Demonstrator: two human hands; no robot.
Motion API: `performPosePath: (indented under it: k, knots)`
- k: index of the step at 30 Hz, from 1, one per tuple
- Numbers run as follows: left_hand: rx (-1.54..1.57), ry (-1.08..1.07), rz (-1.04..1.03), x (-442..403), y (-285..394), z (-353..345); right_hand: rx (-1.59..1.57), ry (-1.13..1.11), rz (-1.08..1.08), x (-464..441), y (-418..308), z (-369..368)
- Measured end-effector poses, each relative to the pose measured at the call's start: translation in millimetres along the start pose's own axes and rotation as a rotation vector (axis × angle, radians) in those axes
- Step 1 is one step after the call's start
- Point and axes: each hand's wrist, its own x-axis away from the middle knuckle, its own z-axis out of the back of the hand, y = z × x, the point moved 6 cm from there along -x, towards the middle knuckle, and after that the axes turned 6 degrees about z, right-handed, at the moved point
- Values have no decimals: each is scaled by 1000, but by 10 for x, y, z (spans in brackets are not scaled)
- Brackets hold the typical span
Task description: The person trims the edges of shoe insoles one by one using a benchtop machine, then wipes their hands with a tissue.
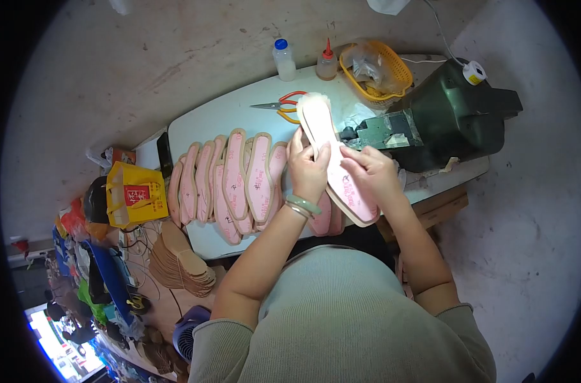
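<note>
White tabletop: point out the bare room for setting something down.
The widest bare patch of white tabletop lies left of the scissors, beyond the pink insoles; a narrower one separates the scissors from the blue-capped bottle. Crowded: under the insoles, and at right around the yellow basket and green machine.

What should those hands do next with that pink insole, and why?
Perhaps bring its edge to the green machine: the left hand grips the pink insole, the right hand has fingers on it, and both hold it right beside the machine's narrow end.
</note>
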Motion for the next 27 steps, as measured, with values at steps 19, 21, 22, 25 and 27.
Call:
performPosePath:
  k: [19, 21, 22, 25, 27]
  knots:
    - [-580, -658, -478, -957, 380, -17, -1242, -53, -754, 366, 232, -750]
    - [-535, -951, -350, -946, 371, -106, -1290, -59, -746, 282, 238, -741]
    - [-544, -1040, -296, -964, 335, -157, -1338, -53, -799, 272, 238, -747]
    - [-572, -1111, -265, -1005, 284, -168, -1363, -54, -793, 241, 192, -713]
    - [-564, -1131, -234, -1013, 260, -150, -1352, -4, -791, 227, 218, -724]
